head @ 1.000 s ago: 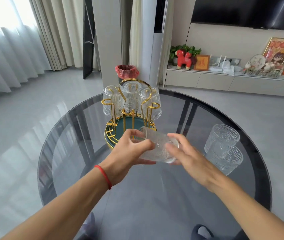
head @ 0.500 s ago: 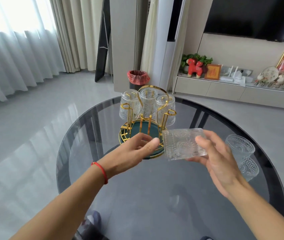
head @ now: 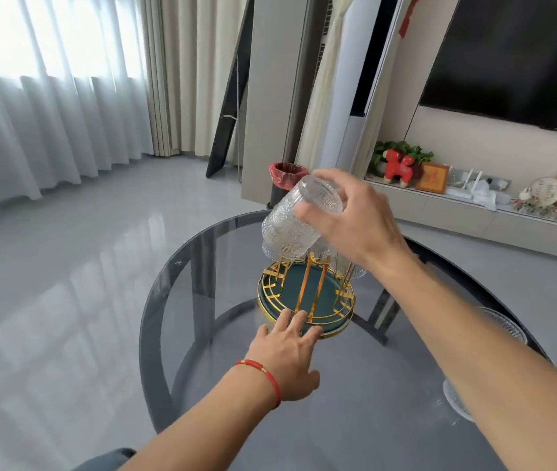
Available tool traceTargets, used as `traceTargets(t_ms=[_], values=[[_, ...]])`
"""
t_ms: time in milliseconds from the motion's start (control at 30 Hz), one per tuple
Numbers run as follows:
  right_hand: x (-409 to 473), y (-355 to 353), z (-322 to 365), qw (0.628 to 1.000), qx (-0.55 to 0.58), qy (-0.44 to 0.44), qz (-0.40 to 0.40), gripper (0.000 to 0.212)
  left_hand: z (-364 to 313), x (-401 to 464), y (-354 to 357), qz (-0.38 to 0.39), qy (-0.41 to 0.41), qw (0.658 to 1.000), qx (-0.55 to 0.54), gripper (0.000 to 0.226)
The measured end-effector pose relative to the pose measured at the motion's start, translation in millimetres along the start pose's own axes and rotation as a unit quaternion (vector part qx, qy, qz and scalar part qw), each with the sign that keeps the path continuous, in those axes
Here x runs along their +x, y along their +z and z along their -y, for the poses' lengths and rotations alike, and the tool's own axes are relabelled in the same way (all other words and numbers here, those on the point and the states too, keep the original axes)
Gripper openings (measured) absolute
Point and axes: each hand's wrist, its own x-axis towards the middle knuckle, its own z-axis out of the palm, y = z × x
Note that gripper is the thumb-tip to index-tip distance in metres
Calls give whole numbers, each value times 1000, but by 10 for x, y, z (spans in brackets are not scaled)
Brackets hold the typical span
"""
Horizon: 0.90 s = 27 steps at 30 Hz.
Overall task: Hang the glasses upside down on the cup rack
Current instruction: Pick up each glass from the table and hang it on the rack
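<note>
You are holding the glass (head: pixel 299 226) mouth-down and tilted over the cup rack (head: pixel 306 302), and the main risk, as I judge it, is the rim knocking a glass already hanging behind it, or landing beside a gold prong instead of over it. The tilt and the clutter of clear glass there are making the target prong hard to pick out; your own hand is covering the rack's upper part. A slip is also possible, since you are gripping only the smooth base.

Your right hand (head: pixel 355 222) is pinching that base: the thumb tip is pressing on the near face, the other fingers are curling over the far side at about 1 o'clock from the glass body. The body is hanging down toward 7 o'clock from your fingertips, just above the rack's near-left prongs.

Your left hand (head: pixel 287 358) is lying flat, fingers spread, tips touching the rack's base ring at 6 o'clock, steadying it on the glass table (head: pixel 236 419).
</note>
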Motion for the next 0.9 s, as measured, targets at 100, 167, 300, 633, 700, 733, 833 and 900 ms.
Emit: traceTargets(t_ms=[100,167,300,633,700,733,833,900], values=[[81,203,-70,999,-49,4,15,65,6,-10,-11,1,2,1000,4,69],[111,308,-115,998,-60,16,24,67,1,-13,-10,4,1,1000,6,68],[112,475,-209,992,-107,32,57,70,-19,-11,-14,6,2,1000,13,67],[19,708,-294,983,-156,41,89,71,-94,-5,-43,6,-4,1000,26,53],[11,717,-319,982,-158,48,87,69,-101,-2,-40,7,-2,1000,30,54],[3,716,-329,982,-163,46,86,68,-105,-2,-41,7,-2,999,34,54],[-38,708,-348,979,-182,31,83,66,-116,4,-44,1,-3,999,36,54],[-90,701,-365,979,-184,22,86,64,-124,11,-55,-6,-7,999,32,52]])
